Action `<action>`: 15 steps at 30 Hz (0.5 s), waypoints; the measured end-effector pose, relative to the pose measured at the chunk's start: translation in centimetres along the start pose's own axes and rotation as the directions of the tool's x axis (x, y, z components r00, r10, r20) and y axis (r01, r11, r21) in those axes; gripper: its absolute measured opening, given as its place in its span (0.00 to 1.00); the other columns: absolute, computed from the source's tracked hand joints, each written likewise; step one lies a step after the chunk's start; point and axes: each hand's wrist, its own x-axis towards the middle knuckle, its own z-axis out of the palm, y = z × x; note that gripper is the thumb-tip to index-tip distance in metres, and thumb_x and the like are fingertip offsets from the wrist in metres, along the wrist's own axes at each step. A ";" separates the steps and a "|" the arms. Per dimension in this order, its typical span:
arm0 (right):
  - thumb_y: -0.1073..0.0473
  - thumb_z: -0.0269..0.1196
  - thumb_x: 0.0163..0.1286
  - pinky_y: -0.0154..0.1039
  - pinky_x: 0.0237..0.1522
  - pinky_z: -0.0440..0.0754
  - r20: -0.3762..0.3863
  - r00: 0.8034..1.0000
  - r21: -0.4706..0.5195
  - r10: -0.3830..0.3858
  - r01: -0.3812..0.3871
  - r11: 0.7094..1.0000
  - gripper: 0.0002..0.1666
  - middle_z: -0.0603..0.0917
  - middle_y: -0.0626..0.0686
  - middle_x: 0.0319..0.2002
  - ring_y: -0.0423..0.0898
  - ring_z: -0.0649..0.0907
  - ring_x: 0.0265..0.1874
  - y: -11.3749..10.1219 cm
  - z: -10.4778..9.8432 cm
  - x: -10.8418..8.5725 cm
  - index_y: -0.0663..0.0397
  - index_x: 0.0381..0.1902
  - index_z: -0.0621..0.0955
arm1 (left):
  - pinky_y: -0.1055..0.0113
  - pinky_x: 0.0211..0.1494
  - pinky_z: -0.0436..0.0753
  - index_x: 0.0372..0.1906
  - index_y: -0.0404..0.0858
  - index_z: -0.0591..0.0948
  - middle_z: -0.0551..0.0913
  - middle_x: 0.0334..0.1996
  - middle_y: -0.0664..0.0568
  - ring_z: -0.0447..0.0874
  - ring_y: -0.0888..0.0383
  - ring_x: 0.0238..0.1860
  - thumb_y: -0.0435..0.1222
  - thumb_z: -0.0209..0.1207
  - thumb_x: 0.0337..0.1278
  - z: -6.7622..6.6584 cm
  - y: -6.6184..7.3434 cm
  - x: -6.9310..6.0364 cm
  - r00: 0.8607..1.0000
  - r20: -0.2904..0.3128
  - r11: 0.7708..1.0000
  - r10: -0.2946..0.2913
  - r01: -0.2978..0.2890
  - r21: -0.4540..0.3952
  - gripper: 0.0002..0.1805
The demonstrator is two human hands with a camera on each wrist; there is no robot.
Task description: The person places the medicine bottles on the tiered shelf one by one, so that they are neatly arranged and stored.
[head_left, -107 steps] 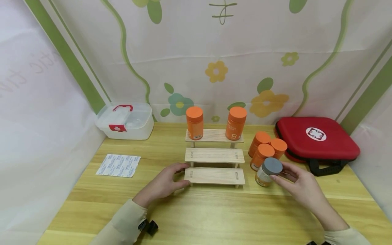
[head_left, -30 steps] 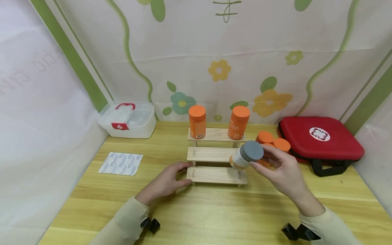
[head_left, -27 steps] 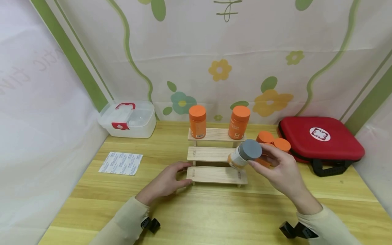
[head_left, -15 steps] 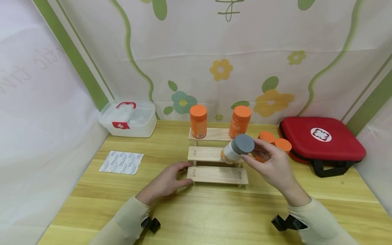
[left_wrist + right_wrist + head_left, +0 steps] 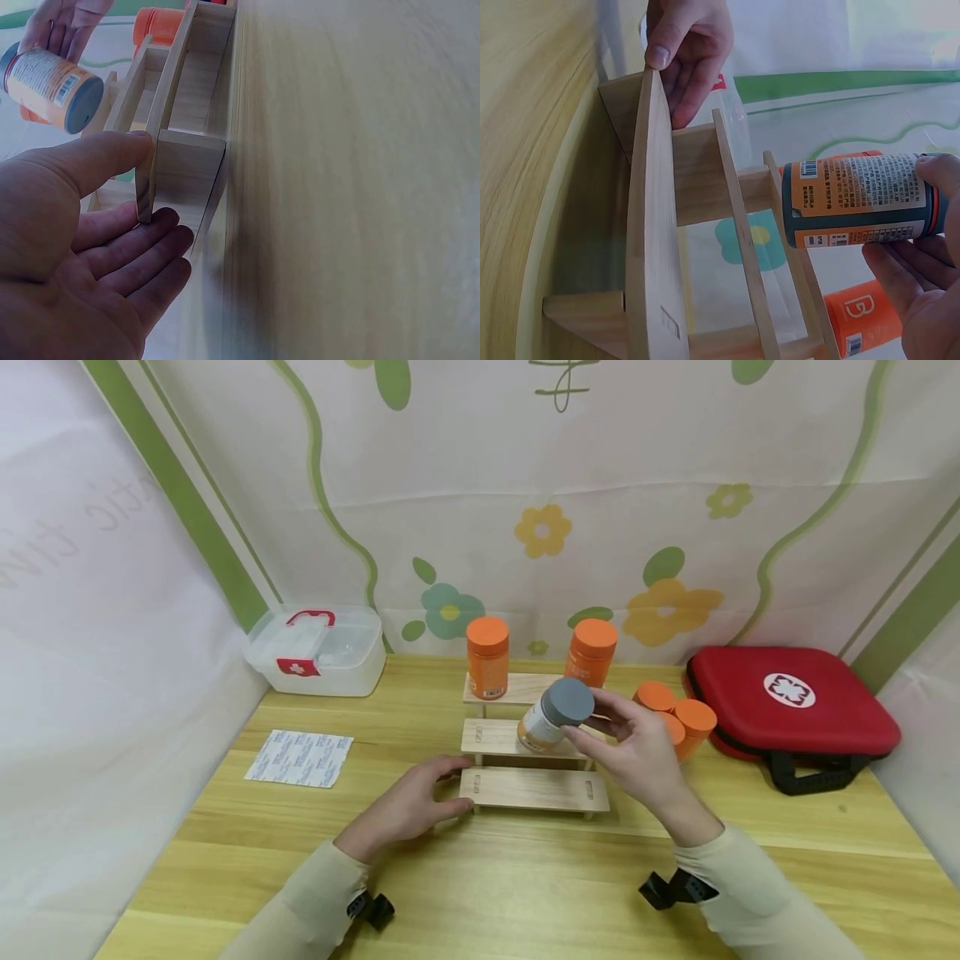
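A grey-lidded jar (image 5: 553,717) is held by the right hand (image 5: 637,752), whose thumb and fingers are clamped about the lid end. The jar is tilted, its base lower and turned toward the person's left, and it is held above the middle tier of a three-tier wooden rack (image 5: 535,788); in the right wrist view a gap is seen between its base and that tier. The rack's left end is pinched by the left hand (image 5: 408,802), with the thumb laid on the edge of the lowest tier and the fingers placed on its far side. On the top tier two orange jars (image 5: 488,657) are stood upright, one toward each end; the lower part of the right one is partly hidden. Three more orange jars (image 5: 693,720) are grouped on the counter (image 5: 525,877) to the right of the rack, just beside a red case (image 5: 795,702) with a black handle. To the left, a printed white packet (image 5: 300,758) is laid flat, and behind it a clear box (image 5: 337,668) with a red handle is set.
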 end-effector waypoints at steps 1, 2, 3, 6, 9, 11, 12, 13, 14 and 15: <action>0.79 0.75 0.59 0.29 0.57 0.88 0.003 1.000 0.005 0.000 0.000 1.000 0.32 0.88 0.66 0.57 0.31 0.88 0.53 0.0 0.2 0.1 0.72 0.63 0.82 | 0.41 0.81 0.73 0.75 0.42 0.77 0.79 0.74 0.45 0.75 0.43 0.76 0.43 0.72 0.70 0.0 0.0 0.0 1.000 -0.001 1.000 0.001 -0.001 0.000 0.32; 0.79 0.75 0.60 0.29 0.57 0.88 0.005 1.000 0.009 -0.003 0.003 1.000 0.32 0.88 0.67 0.57 0.31 0.88 0.53 0.1 0.4 0.2 0.72 0.63 0.82 | 0.41 0.81 0.73 0.75 0.42 0.77 0.79 0.75 0.45 0.75 0.43 0.76 0.43 0.72 0.70 0.0 0.0 0.0 1.000 0.000 1.000 0.002 -0.002 0.003 0.32; 0.79 0.75 0.60 0.29 0.57 0.88 0.007 1.000 0.014 -0.005 0.005 1.000 0.32 0.88 0.66 0.57 0.31 0.88 0.52 0.2 0.6 0.3 0.72 0.63 0.82 | 0.41 0.81 0.73 0.75 0.42 0.77 0.79 0.75 0.45 0.75 0.43 0.76 0.43 0.72 0.70 0.0 -0.1 0.0 1.000 0.001 1.000 0.004 -0.004 0.003 0.32; 0.79 0.75 0.60 0.29 0.57 0.88 0.013 1.000 0.030 -0.003 0.002 1.000 0.31 0.87 0.66 0.56 0.31 0.88 0.52 0.2 1.2 0.5 0.71 0.63 0.82 | 0.41 0.81 0.73 0.75 0.42 0.77 0.78 0.75 0.45 0.76 0.43 0.76 0.43 0.71 0.70 0.0 -0.1 0.0 1.000 0.002 1.000 0.012 -0.012 0.007 0.32; 0.77 0.75 0.62 0.28 0.56 0.88 0.021 1.000 0.036 0.012 -0.013 0.999 0.31 0.86 0.69 0.57 0.30 0.88 0.52 0.2 1.8 0.8 0.71 0.64 0.82 | 0.41 0.81 0.73 0.75 0.41 0.77 0.78 0.75 0.44 0.76 0.43 0.76 0.43 0.71 0.70 0.0 -0.2 0.0 1.000 0.004 1.000 0.022 -0.022 0.009 0.33; 0.77 0.75 0.62 0.29 0.56 0.89 0.027 0.999 0.044 0.025 -0.026 0.999 0.32 0.86 0.70 0.58 0.30 0.88 0.52 0.2 2.2 0.9 0.71 0.64 0.82 | 0.41 0.81 0.73 0.75 0.41 0.77 0.78 0.75 0.44 0.76 0.43 0.76 0.43 0.71 0.71 0.0 -0.2 0.0 1.000 0.005 1.000 0.024 -0.024 0.008 0.33; 0.77 0.75 0.62 0.29 0.57 0.89 0.031 0.999 0.049 0.031 -0.032 0.998 0.32 0.86 0.70 0.58 0.29 0.87 0.53 0.2 2.4 1.0 0.71 0.65 0.82 | 0.41 0.81 0.73 0.75 0.41 0.77 0.78 0.75 0.44 0.76 0.43 0.76 0.43 0.71 0.71 -0.1 -0.2 0.0 1.000 0.006 1.000 0.023 -0.023 0.006 0.33; 0.77 0.75 0.62 0.29 0.57 0.89 0.034 0.999 0.053 0.035 -0.037 0.998 0.32 0.86 0.70 0.59 0.29 0.87 0.53 0.2 2.6 1.1 0.71 0.65 0.81 | 0.41 0.82 0.73 0.75 0.41 0.77 0.78 0.75 0.44 0.76 0.43 0.76 0.43 0.71 0.71 -0.1 -0.2 0.0 1.000 0.008 1.000 0.022 -0.022 0.005 0.33; 0.77 0.75 0.62 0.29 0.57 0.89 0.037 0.999 0.054 0.039 -0.041 0.998 0.32 0.86 0.69 0.59 0.29 0.87 0.53 0.2 2.8 1.1 0.71 0.65 0.81 | 0.41 0.82 0.73 0.76 0.41 0.77 0.78 0.75 0.44 0.75 0.43 0.77 0.43 0.71 0.71 -0.1 -0.2 0.0 1.000 0.009 1.000 0.021 -0.021 0.002 0.33; 0.77 0.75 0.62 0.30 0.56 0.89 0.038 0.998 0.053 0.043 -0.045 0.998 0.32 0.86 0.69 0.59 0.29 0.87 0.53 0.2 3.0 1.2 0.71 0.65 0.81 | 0.41 0.82 0.73 0.76 0.41 0.77 0.78 0.75 0.45 0.75 0.43 0.77 0.43 0.71 0.71 -0.1 -0.2 0.0 1.000 0.011 1.000 0.020 -0.020 0.001 0.33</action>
